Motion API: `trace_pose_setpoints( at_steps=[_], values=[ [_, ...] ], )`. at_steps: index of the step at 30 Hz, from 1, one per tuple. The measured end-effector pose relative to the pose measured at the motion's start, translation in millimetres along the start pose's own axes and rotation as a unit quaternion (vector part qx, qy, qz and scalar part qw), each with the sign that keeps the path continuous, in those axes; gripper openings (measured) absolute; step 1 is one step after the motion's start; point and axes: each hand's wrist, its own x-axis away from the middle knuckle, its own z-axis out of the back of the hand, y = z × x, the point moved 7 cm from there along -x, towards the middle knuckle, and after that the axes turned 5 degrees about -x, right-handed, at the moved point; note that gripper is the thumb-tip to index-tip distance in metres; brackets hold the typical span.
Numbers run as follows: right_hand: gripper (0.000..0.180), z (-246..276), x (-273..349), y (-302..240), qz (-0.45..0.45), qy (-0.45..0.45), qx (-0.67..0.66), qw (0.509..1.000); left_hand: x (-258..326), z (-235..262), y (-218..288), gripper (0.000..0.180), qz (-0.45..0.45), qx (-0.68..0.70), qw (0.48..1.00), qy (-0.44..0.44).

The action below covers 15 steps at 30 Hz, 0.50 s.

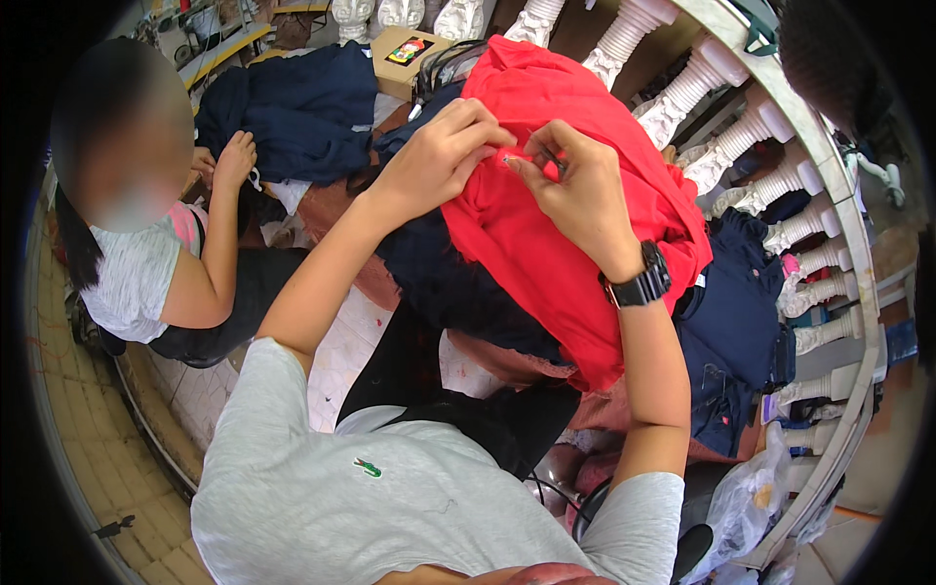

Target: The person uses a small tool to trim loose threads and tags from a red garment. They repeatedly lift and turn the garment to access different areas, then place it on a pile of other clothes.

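A bright red cloth garment lies spread in front of me over dark navy cloth. My left hand is closed, pinching a fold of the red garment between thumb and fingers. Just to its right, my right hand is closed around a small dark, slim tool; its kind is mostly hidden by the fingers. A tiny whitish and dark spot shows on the red cloth at the right thumb tip. Both hands nearly meet over the garment's upper left part.
At the left, another person sits handling a navy garment. Beyond the red garment stands a cardboard box. A white balustrade curves along the far and right sides. Folded navy garments and a clear plastic bag lie at the right.
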Motion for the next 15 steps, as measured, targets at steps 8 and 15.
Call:
trace_pose_setpoints(
  at_steps=[8, 15],
  values=[
    [0.029, -15, 0, 22, -0.008, 0.004, 0.078, 0.997, 1, -34, -31, 0.008, 0.029, 0.077, 0.996, -0.029],
    [0.033, -13, 0, 26, -0.018, -0.007, 0.041, 0.999, 2, -20, -30, 0.006, 0.047, 0.153, 0.985, -0.063]
  ],
)
